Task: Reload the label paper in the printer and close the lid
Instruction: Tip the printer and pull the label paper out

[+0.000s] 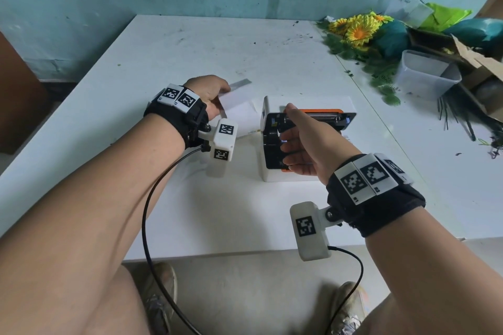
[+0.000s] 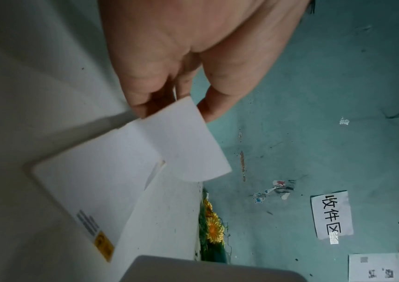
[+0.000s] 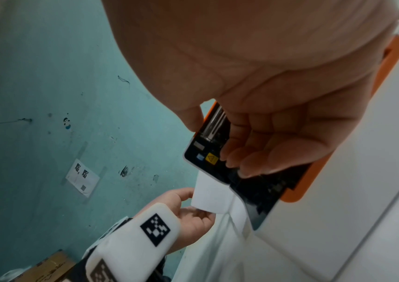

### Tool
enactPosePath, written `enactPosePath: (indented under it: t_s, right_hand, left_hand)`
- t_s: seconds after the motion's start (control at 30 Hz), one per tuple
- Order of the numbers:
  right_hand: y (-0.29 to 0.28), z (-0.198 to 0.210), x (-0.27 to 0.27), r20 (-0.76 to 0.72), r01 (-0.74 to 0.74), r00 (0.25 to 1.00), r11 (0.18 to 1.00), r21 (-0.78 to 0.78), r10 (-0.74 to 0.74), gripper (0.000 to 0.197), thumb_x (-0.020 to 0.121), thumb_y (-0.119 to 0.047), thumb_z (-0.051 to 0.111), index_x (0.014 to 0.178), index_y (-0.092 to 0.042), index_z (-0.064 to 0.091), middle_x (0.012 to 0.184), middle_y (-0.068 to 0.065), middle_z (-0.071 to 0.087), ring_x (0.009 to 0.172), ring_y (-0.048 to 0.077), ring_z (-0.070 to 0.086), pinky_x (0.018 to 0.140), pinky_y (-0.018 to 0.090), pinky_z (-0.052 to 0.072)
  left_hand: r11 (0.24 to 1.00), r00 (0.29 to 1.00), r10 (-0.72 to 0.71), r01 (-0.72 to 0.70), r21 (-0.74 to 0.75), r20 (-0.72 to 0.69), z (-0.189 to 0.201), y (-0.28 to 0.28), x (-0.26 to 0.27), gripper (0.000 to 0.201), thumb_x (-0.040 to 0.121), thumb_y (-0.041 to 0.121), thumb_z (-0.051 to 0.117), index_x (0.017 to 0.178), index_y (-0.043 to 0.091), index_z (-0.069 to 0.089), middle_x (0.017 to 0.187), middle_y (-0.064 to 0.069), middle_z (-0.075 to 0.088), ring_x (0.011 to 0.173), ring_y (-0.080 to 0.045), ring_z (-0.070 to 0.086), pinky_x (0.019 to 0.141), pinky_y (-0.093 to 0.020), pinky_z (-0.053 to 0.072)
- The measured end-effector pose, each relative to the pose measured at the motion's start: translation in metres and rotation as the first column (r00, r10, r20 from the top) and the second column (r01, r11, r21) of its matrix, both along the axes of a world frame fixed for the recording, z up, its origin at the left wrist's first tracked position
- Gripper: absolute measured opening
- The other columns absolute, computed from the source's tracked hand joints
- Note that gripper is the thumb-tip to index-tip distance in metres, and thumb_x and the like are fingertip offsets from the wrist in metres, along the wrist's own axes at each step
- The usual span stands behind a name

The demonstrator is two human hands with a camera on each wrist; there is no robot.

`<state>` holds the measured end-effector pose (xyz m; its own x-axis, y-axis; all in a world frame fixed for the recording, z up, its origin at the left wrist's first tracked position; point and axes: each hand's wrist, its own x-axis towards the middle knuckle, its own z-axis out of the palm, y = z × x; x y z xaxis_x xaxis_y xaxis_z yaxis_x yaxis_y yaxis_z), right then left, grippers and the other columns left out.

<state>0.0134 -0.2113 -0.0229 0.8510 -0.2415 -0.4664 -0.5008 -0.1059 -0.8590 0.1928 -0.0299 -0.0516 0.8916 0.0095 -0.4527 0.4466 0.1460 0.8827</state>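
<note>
A white label printer [image 1: 275, 175] with orange trim [image 3: 314, 175] stands open in the middle of the white table [image 1: 190, 49], its black inside [image 3: 273, 187] showing. My right hand [image 1: 287, 130] [image 3: 217, 145] holds the open part, thumb on the far orange edge and fingers curled against the black inside. A white strip of label paper [image 1: 236, 106] [image 2: 186, 145] [image 3: 211, 192] comes out at the printer's left side. My left hand [image 1: 223, 95] [image 2: 173, 106] [image 3: 193, 204] pinches its free end above the table. The printer's white panel [image 2: 92, 187] carries a yellow warning sticker.
Artificial sunflowers [image 1: 356, 32], a clear plastic tub [image 1: 427, 73] and a cardboard box [image 1: 476, 62] crowd the table's far right. A grey strip [image 1: 239, 83] lies beyond my left hand. A teal wall runs behind the table, and camera cables hang below my wrists.
</note>
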Motion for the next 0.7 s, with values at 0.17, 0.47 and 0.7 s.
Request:
enactPosePath:
  t_s: [0.17,0.47,0.7]
  right_hand:
    - [0.001,0.0,0.0,-0.001,0.0,1.0,1.0,0.003,0.0,0.059,0.105,-0.068,0.05,0.094,-0.013,0.068,0.081,0.004,0.067,0.063,0.02,0.064,0.059,0.029,0.052]
    - [0.001,0.001,0.0,0.004,-0.003,1.0,1.0,-0.005,0.003,0.06,0.105,-0.068,0.048,0.096,-0.012,0.069,0.084,0.004,0.067,0.066,0.02,0.064,0.061,0.029,0.052]
    - [0.002,0.002,-0.001,0.003,-0.001,1.0,1.0,-0.011,0.001,0.061,0.105,-0.068,0.048,0.094,-0.013,0.069,0.084,0.004,0.068,0.067,0.021,0.065,0.061,0.03,0.051]
  left_hand:
    - [0.999,0.999,-0.03,0.03,-0.021,0.024,0.006,-0.001,-0.002,0.018,0.095,0.028,0.066,0.105,0.013,0.068,0.097,-0.005,0.076,0.085,-0.025,0.074,0.094,-0.035,0.053]
    - [0.959,0.961,-0.221,0.184,0.216,0.164,0.02,-0.006,-0.021,0.048,0.087,0.038,0.085,0.128,0.021,0.068,0.131,-0.004,0.071,0.126,-0.029,0.063,0.113,-0.049,0.046]
    - [0.926,0.916,-0.293,0.2,0.32,0.276,0.003,-0.008,-0.026,0.047,0.072,0.005,0.082,0.108,0.028,0.063,0.117,-0.001,0.071,0.098,-0.017,0.064,0.086,-0.032,0.046]
